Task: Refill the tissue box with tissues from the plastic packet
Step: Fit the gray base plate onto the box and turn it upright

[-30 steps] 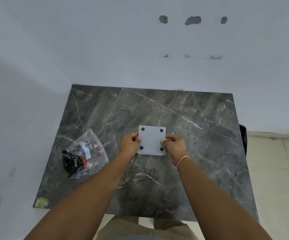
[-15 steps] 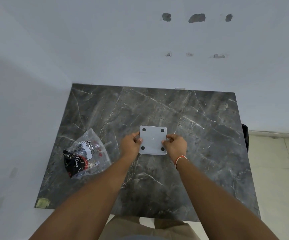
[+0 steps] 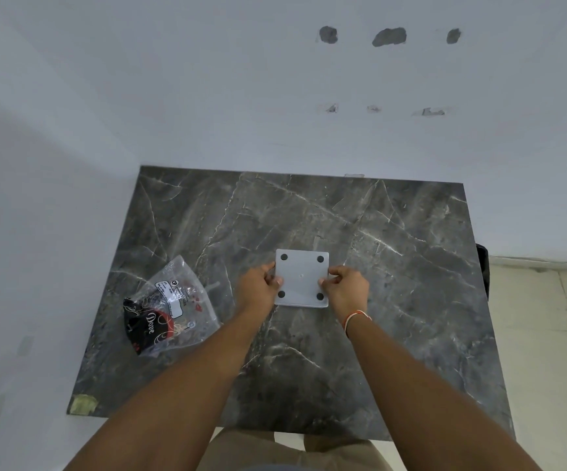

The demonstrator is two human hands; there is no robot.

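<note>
While both hands grip tissue box (image 3: 302,278), plastic packet (image 3: 170,307) reads "Done"

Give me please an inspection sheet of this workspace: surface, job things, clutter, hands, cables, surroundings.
Surface: dark marble table, a yellowish tape scrap on its near-left corner.
Job things: grey tissue box at centre, flat face with four dark pads up; plastic packet lying to its left, apart from it.
Clutter: nothing seen.
Hands: left hand and right hand grip opposite sides of the box.
Cables: nothing seen.
Surroundings: white wall with patched holes; tiled floor to the right.
</note>
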